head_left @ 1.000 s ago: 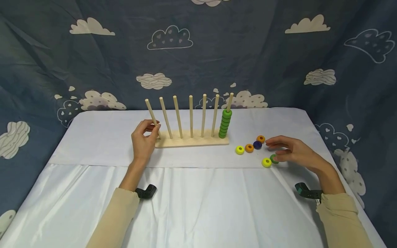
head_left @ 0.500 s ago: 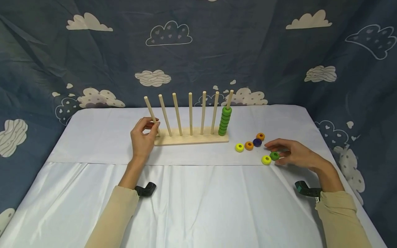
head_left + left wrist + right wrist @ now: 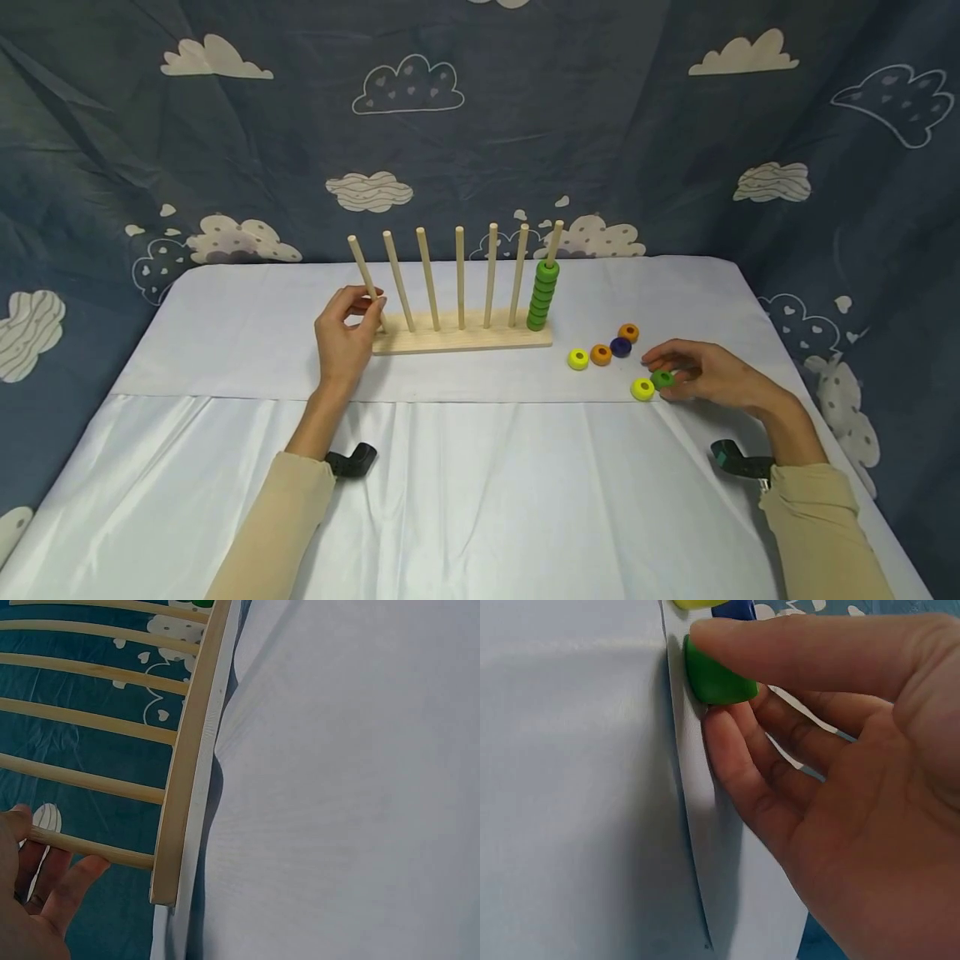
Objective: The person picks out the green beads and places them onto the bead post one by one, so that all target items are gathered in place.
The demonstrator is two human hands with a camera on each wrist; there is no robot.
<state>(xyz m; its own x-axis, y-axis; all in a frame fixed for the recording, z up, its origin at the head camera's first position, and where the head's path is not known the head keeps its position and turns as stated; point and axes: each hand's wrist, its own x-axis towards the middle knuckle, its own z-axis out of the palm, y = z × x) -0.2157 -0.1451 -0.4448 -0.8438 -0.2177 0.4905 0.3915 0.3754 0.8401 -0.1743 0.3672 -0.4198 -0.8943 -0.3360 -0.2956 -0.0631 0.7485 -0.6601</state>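
A wooden counting rack (image 3: 461, 340) with a row of upright pegs stands toward the back of the table. My left hand (image 3: 347, 333) pinches its leftmost peg (image 3: 97, 846) low down, thumb on one side and fingers on the other. On the rightmost peg sits a stack of green beads (image 3: 543, 296), its tip bare above them. To the right of the rack, my right hand (image 3: 708, 375) holds a loose green bead (image 3: 718, 675) between thumb and forefinger, low over the cloth. Right beside that bead lies a yellow bead (image 3: 642, 389).
Farther back and left of the right hand lie another yellow bead (image 3: 577, 359), an orange bead (image 3: 601, 355), a dark blue bead (image 3: 620, 347) and a second orange bead (image 3: 628, 333). White cloth (image 3: 480, 492) covers the table; a cloud-patterned curtain (image 3: 585, 125) hangs behind.
The right thumb has shifted off the top of the green bead to its near side, and thumb and forefinger now pinch it. The left hand keeps its place on the peg.
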